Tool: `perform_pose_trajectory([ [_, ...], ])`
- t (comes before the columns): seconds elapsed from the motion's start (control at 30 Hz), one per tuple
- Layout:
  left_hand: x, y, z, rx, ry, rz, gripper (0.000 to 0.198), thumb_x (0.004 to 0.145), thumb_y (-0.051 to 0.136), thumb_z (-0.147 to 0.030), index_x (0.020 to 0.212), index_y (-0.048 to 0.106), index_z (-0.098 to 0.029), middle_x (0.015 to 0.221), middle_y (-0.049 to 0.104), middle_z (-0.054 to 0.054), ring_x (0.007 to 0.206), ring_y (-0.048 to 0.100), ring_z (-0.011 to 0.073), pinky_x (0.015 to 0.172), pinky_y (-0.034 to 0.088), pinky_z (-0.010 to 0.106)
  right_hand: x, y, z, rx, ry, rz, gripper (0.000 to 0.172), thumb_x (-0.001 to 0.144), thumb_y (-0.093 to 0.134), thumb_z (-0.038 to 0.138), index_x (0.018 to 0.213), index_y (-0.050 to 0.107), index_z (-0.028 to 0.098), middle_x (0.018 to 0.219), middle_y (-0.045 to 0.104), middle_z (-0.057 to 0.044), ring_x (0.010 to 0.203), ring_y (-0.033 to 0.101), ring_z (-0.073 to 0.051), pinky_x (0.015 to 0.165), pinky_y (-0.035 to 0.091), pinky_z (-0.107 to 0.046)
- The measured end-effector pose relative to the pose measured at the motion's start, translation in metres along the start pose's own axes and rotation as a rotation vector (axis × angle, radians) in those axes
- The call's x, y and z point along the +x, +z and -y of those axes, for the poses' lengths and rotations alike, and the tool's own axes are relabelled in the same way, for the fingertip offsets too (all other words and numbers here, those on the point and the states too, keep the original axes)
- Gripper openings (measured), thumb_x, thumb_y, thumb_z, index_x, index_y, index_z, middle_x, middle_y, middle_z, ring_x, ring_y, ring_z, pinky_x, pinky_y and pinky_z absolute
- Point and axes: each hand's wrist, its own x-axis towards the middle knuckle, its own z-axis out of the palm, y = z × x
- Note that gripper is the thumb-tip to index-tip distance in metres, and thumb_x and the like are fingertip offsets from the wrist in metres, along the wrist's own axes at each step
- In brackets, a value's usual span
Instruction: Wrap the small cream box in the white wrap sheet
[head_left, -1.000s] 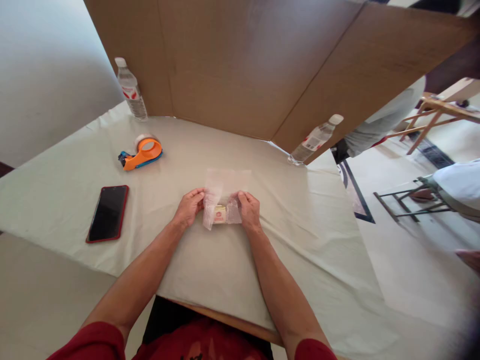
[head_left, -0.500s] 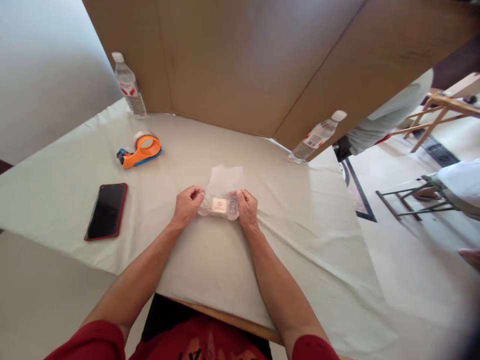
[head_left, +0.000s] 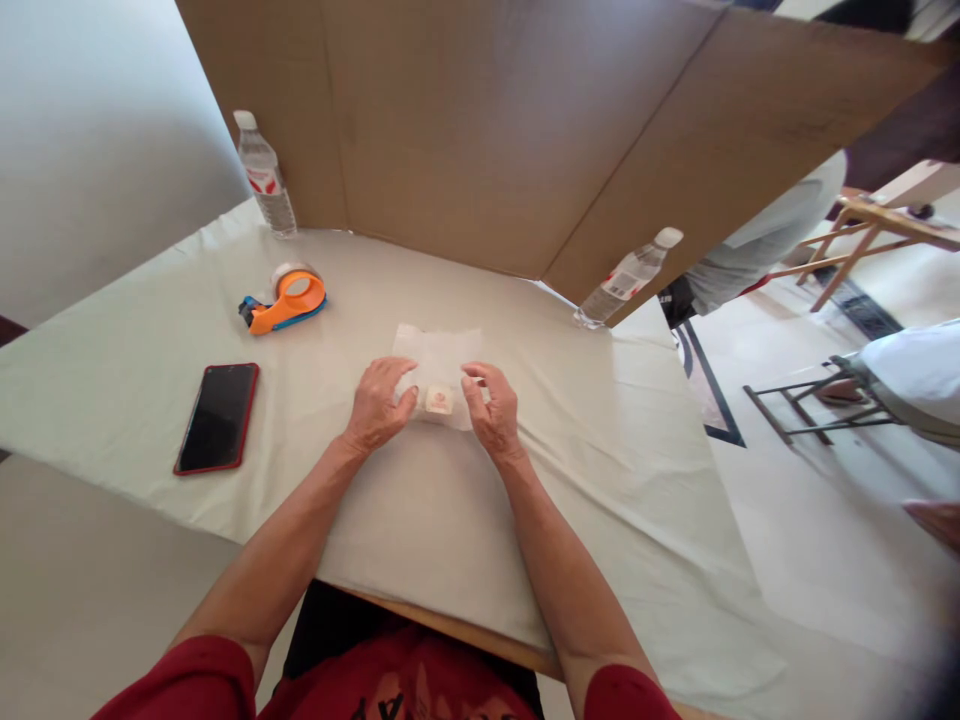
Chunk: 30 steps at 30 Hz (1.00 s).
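A small cream-coloured block with a red mark lies on a sheet of clear bubble wrap, spread flat on the cloth. To its left, my left hand has its thumb and fingers apart over the wrap's left side. On the other side, my right hand is curved with thumb and fingers apart at the wrap's right edge. Nothing shows gripped in either hand. Whether the fingertips touch the wrap I cannot tell.
An orange and blue tape dispenser and a red-edged phone lie to the left. Water bottles stand at the back left and back right against a cardboard screen. People sit beyond the table on the right.
Both hands have let go of the wrap's sides and opened. The wrap, earlier drawn up around the block, now lies flatter and wider. The view has shifted slightly.
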Motion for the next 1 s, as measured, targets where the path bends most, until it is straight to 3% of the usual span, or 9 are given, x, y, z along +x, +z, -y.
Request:
perform_pose_trajectory([
  [0.13, -0.002, 0.004, -0.005, 0.021, 0.03, 0.183, 0.043, 0.089, 0.055, -0.036, 0.124, 0.061, -0.012, 0.119, 0.069, 0.017, 0.122, 0.057, 0.0315, 0.107, 0.043, 0.05, 0.013, -0.001, 0.01, -0.111, 0.073, 0.326, 0.041, 0.1, 0.035, 0.043, 0.109, 0.067, 0.019, 0.111, 0.073, -0.012, 0.107, 0.064, -0.026, 0.098, 0.046, -0.042],
  [0.23, 0.001, -0.007, -0.006, -0.071, -0.123, 0.166, 0.04, 0.09, 0.053, -0.044, 0.113, 0.065, -0.014, 0.087, 0.07, 0.009, 0.093, 0.065, 0.0265, 0.095, 0.049, 0.045, 0.016, -0.018, 0.017, -0.177, 0.199, 0.451, 0.047, 0.101, 0.03, 0.046, 0.097, 0.068, 0.019, 0.091, 0.074, -0.01, 0.089, 0.066, -0.025, 0.086, 0.046, -0.037],
  [0.3, 0.005, -0.019, -0.008, -0.319, -0.267, 0.188, 0.039, 0.094, 0.047, -0.049, 0.104, 0.065, -0.016, 0.072, 0.064, 0.003, 0.07, 0.064, 0.0192, 0.075, 0.053, 0.034, 0.01, -0.035, 0.024, -0.074, 0.211, 0.524, 0.049, 0.101, 0.031, 0.049, 0.087, 0.068, 0.02, 0.08, 0.071, -0.005, 0.079, 0.064, -0.021, 0.078, 0.045, -0.032],
  [0.4, 0.008, -0.034, -0.011, -0.736, -0.383, 0.424, 0.044, 0.095, 0.043, -0.053, 0.105, 0.063, -0.014, 0.058, 0.055, -0.003, 0.05, 0.058, 0.0148, 0.058, 0.051, 0.029, -0.009, -0.057, 0.036, 0.106, 0.19, 0.716, 0.05, 0.1, 0.035, 0.048, 0.075, 0.068, 0.02, 0.078, 0.071, -0.003, 0.076, 0.062, -0.017, 0.076, 0.044, -0.028],
  [0.5, 0.007, -0.033, -0.011, -0.581, -0.395, 0.436, 0.032, 0.088, 0.053, -0.04, 0.105, 0.064, -0.015, 0.063, 0.059, -0.002, 0.054, 0.06, 0.0146, 0.059, 0.052, 0.029, -0.025, -0.062, 0.04, 0.12, 0.226, 0.85, 0.043, 0.098, 0.041, 0.041, 0.075, 0.069, 0.018, 0.076, 0.07, -0.002, 0.073, 0.061, -0.016, 0.072, 0.045, -0.027],
  [0.6, 0.003, -0.021, -0.007, -0.231, -0.167, 0.357, 0.032, 0.077, 0.059, -0.026, 0.108, 0.066, -0.018, 0.103, 0.07, 0.009, 0.097, 0.067, 0.0232, 0.09, 0.055, 0.038, -0.028, -0.046, 0.034, 0.014, 0.212, 0.614, 0.027, 0.093, 0.051, 0.036, 0.097, 0.071, 0.018, 0.088, 0.071, -0.004, 0.074, 0.061, -0.016, 0.07, 0.047, -0.028],
  [0.67, -0.001, -0.013, -0.003, -0.141, -0.018, 0.458, 0.055, 0.073, 0.064, -0.025, 0.127, 0.06, -0.018, 0.134, 0.061, 0.014, 0.128, 0.055, 0.0294, 0.111, 0.043, 0.045, -0.025, -0.027, 0.026, -0.065, 0.138, 0.426, 0.033, 0.088, 0.059, 0.032, 0.117, 0.066, 0.019, 0.115, 0.068, -0.01, 0.09, 0.064, -0.019, 0.078, 0.052, -0.032],
  [0.8, -0.008, -0.003, 0.002, -0.03, -0.007, 0.66, 0.092, 0.068, 0.077, -0.036, 0.15, 0.038, -0.019, 0.156, 0.042, 0.018, 0.149, 0.033, 0.0367, 0.12, 0.031, 0.053, -0.018, 0.001, 0.013, -0.22, 0.049, 0.454, 0.057, 0.077, 0.072, 0.028, 0.13, 0.058, 0.016, 0.133, 0.063, -0.016, 0.12, 0.058, -0.029, 0.102, 0.048, -0.045],
  [1.0, -0.011, 0.004, -0.003, 0.109, -0.033, 0.712, 0.107, 0.067, 0.082, -0.046, 0.156, 0.029, -0.017, 0.158, 0.039, 0.021, 0.149, 0.03, 0.0396, 0.119, 0.028, 0.053, -0.036, -0.047, -0.019, -0.259, 0.122, 0.13, 0.05, 0.08, 0.068, 0.037, 0.126, 0.059, 0.017, 0.124, 0.068, -0.015, 0.112, 0.061, -0.03, 0.1, 0.047, -0.047],
])
